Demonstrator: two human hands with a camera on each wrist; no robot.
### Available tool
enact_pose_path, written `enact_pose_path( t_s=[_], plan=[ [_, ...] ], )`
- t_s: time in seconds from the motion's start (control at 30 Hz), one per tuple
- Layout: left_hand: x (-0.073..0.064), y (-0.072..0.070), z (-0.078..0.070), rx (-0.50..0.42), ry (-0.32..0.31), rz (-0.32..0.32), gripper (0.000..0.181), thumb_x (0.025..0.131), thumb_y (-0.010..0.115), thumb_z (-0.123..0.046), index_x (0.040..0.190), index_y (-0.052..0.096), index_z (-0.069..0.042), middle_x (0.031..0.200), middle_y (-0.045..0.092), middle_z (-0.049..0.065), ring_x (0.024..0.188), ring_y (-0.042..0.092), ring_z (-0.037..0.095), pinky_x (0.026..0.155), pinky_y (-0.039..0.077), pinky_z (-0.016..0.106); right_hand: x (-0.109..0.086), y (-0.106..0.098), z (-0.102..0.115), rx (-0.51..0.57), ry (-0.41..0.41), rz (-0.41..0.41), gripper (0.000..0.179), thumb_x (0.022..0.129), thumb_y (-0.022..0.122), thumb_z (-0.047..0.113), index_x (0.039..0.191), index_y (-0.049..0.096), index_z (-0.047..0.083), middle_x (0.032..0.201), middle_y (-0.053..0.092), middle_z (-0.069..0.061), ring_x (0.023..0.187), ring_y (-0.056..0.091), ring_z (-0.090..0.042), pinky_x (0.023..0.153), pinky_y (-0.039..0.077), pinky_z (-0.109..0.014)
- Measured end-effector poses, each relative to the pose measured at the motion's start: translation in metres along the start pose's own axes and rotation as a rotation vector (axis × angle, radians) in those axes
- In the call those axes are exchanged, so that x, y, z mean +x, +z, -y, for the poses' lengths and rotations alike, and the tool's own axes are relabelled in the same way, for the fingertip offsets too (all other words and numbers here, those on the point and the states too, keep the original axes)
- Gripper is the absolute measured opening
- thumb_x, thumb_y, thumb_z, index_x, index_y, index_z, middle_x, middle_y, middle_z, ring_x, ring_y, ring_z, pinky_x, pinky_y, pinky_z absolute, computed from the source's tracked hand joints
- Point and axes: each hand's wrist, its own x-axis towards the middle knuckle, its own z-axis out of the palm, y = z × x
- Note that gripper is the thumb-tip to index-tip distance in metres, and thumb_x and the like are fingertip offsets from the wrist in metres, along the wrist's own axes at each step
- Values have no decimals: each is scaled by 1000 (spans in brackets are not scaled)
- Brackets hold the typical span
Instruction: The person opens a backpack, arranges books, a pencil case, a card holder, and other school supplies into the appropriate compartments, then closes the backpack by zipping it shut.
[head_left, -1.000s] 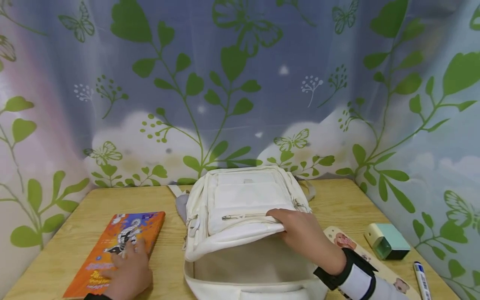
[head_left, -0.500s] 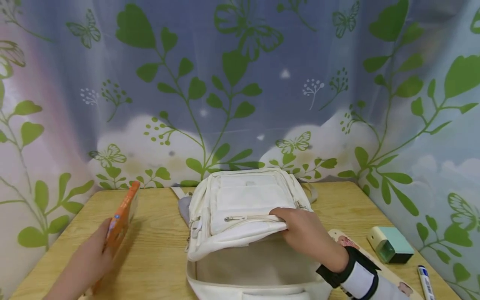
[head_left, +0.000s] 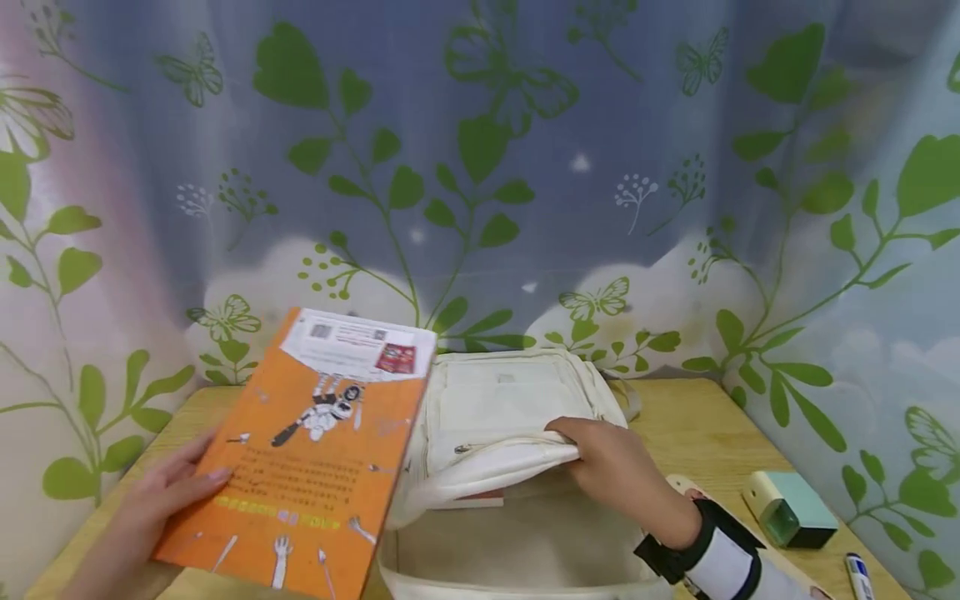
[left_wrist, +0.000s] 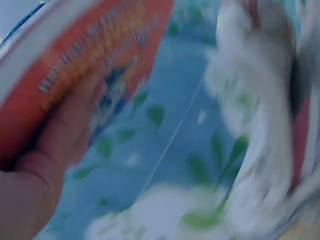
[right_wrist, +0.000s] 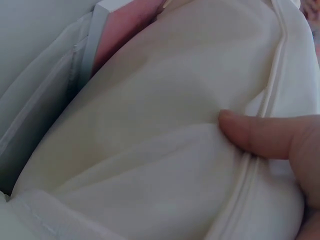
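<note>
My left hand (head_left: 161,508) grips an orange book (head_left: 300,450) by its left edge, thumb on the cover and fingers behind it. The book is raised above the table, in front of the left part of a white backpack (head_left: 517,392). In the left wrist view, those fingers lie spread across the book's other cover (left_wrist: 117,55). My right hand (head_left: 611,475) pinches the backpack's unzipped front flap and holds it up, so the main compartment gapes. In the right wrist view, the thumb (right_wrist: 260,132) presses the flap's inner lining. A red book with pale page edges (right_wrist: 117,32) stands inside the backpack.
Right of the backpack lie a pale board with bear pictures (head_left: 686,487), partly under my right forearm, a mint and cream box-shaped item (head_left: 795,504) and a blue-capped marker (head_left: 858,575). A leaf-patterned curtain (head_left: 510,208) hangs behind the wooden table (head_left: 678,417).
My left hand has picked the orange book up off the table, turned it over and carried it right to the backpack. The right hand keeps holding the flap up.
</note>
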Motion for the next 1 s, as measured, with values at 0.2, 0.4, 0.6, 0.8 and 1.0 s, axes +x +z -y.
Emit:
enact_pose_path(
  t_s=[0.2,0.4,0.6,0.8,1.0],
  plan=[
    [21,46,15,-109,-288,173,46,102,20,-12,138,44,-25,131,56,6,114,59,23,99,45,38,7,-1,-5,55,-19,-55,28,78,71,6,99,66,23,94,70,7,78,64,-9,59,44,-22],
    [40,78,38,31,-407,295,44,98,34,-10,142,39,-11,131,57,3,117,57,18,98,46,30,24,2,-6,120,-63,-154,7,85,68,17,85,66,23,80,67,9,63,56,-3,60,41,-20],
    [63,85,70,163,-472,264,49,95,45,-14,140,38,0,121,63,2,105,63,11,89,50,24,30,0,-6,207,-42,-122,8,87,66,16,80,65,20,76,64,10,59,43,-4,59,34,-21],
    [82,97,112,350,-400,23,51,92,50,-17,133,41,13,105,68,7,85,66,10,76,54,26,29,0,-1,208,-42,-127,9,85,67,10,82,66,19,78,65,8,61,43,-7,61,35,-22],
    [102,115,140,136,-377,-81,54,95,47,-17,137,30,12,118,57,15,99,61,18,86,53,34,25,1,2,217,-14,-124,10,84,68,10,91,71,17,90,71,4,68,56,-3,63,41,-20]
  ],
)
